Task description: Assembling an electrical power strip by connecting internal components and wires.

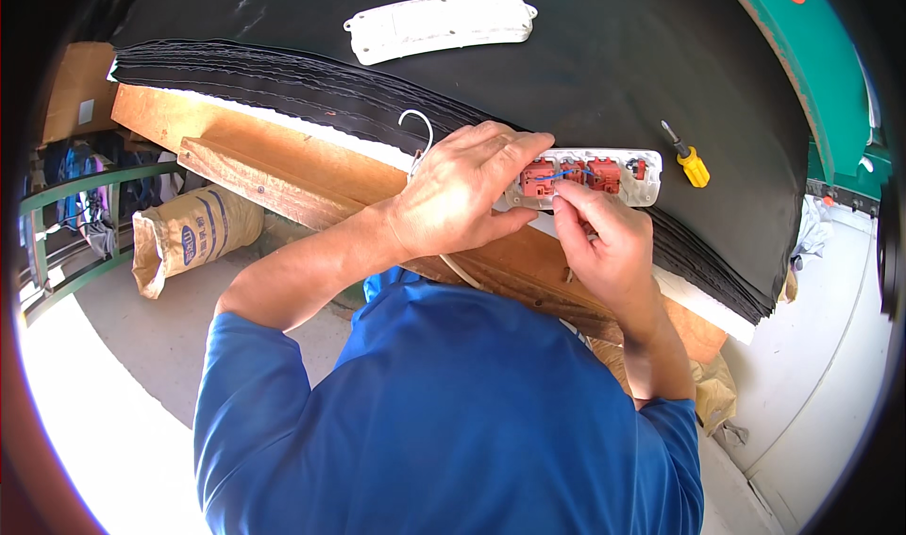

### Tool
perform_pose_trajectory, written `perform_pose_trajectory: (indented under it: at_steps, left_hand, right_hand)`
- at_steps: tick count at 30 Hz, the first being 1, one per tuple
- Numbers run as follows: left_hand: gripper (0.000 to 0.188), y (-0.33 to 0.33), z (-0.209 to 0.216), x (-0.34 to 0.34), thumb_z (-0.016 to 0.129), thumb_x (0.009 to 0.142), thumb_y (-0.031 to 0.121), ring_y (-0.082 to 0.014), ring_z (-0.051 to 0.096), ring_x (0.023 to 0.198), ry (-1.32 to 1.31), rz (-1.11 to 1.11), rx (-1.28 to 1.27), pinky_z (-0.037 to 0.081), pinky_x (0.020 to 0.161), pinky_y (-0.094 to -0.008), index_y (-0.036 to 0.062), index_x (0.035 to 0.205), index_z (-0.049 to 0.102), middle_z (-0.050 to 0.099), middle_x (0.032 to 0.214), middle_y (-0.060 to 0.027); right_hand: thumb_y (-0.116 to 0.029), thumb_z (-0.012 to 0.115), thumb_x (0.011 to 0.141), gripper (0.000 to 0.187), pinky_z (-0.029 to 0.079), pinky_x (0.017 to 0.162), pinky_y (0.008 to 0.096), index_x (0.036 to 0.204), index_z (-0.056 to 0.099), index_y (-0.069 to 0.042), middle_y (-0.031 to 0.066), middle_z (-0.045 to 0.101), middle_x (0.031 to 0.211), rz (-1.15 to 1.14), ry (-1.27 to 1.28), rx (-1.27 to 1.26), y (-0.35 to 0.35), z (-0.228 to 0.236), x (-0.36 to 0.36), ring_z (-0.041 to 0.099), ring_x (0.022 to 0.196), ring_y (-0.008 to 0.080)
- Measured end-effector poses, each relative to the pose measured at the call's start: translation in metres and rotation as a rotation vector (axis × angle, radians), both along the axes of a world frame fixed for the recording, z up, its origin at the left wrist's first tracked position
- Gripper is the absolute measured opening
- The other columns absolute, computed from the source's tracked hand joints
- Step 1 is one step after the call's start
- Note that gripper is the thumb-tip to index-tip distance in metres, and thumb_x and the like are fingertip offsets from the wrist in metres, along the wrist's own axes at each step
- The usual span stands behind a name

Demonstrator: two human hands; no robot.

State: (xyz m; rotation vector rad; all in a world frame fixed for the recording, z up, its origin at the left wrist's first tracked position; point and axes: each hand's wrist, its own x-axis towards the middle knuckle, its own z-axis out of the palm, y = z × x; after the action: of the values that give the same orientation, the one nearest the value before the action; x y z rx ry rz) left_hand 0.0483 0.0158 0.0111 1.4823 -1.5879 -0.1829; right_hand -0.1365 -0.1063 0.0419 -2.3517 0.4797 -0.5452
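An opened power strip (647, 188) lies near the front edge of the black sheet stack, its inside facing up. Red socket parts (605, 175) and a thin blue wire (572, 173) show in its white shell. Over the strip's left end rests my left hand (469, 184), fingers wrapped across it and thumb along the near side. My right hand (605, 237) pinches with thumb and forefinger at the near side of the red parts; whatever sits between those fingertips is hidden. A white cable (429, 123) loops up beside my left hand.
Farther back lies the white cover (441, 27). A screwdriver (692, 162) with a yellow handle is to the right on the black sheets (604, 73). Below them is a wooden pallet (274, 180). A paper sack (196, 235) lies on the floor at left; a green machine frame (788, 54) stands at right.
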Motion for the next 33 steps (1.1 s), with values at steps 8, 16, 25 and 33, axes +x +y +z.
perform_pose_trajectory:
  at_steps: [8,16,25,33]
  left_hand:
    - [0.075,0.0,0.0,-0.001,0.09,0.068,0.009,-0.0351,0.069,0.1,-0.024,0.0,-0.054,0.056,0.091,-0.0442,-0.0015,0.134,0.058,0.071,0.107,-0.0155]
    - [0.073,0.0,0.001,0.0,0.09,0.069,0.01,-0.0343,0.069,0.102,-0.016,-0.01,-0.024,0.055,0.091,-0.0436,-0.0005,0.134,0.059,0.072,0.109,-0.0147]
    - [0.071,0.0,-0.001,0.001,0.09,0.07,0.012,-0.0343,0.068,0.103,-0.024,-0.01,-0.005,0.055,0.092,-0.0435,0.0005,0.133,0.059,0.071,0.112,-0.0148]
    - [0.071,0.0,-0.001,0.001,0.09,0.069,0.012,-0.0347,0.068,0.103,-0.014,-0.003,0.008,0.055,0.093,-0.0441,0.0007,0.132,0.059,0.071,0.113,-0.0152]
  right_hand:
    - [0.002,0.073,0.087,0.027,0.051,0.053,0.0357,0.114,0.074,-0.003,0.0102,0.068,0.074,0.147,0.08,-0.32,-0.004,0.016,-0.003,0.066,0.058,0.0256]
    - [-0.002,0.069,0.087,0.024,0.05,0.053,0.0425,0.11,0.069,-0.005,0.0098,0.067,0.072,0.304,0.192,-0.334,-0.024,0.034,0.009,0.066,0.06,0.0307]
    - [0.0,0.068,0.088,0.013,0.052,0.056,0.0435,0.1,0.065,-0.005,0.0128,0.067,0.071,0.248,0.213,-0.17,-0.02,0.038,0.016,0.067,0.063,0.0322]
    - [-0.001,0.071,0.09,0.01,0.05,0.053,0.0386,0.099,0.067,-0.004,0.0124,0.065,0.066,0.086,0.311,0.121,-0.02,0.037,0.007,0.065,0.054,0.0261]
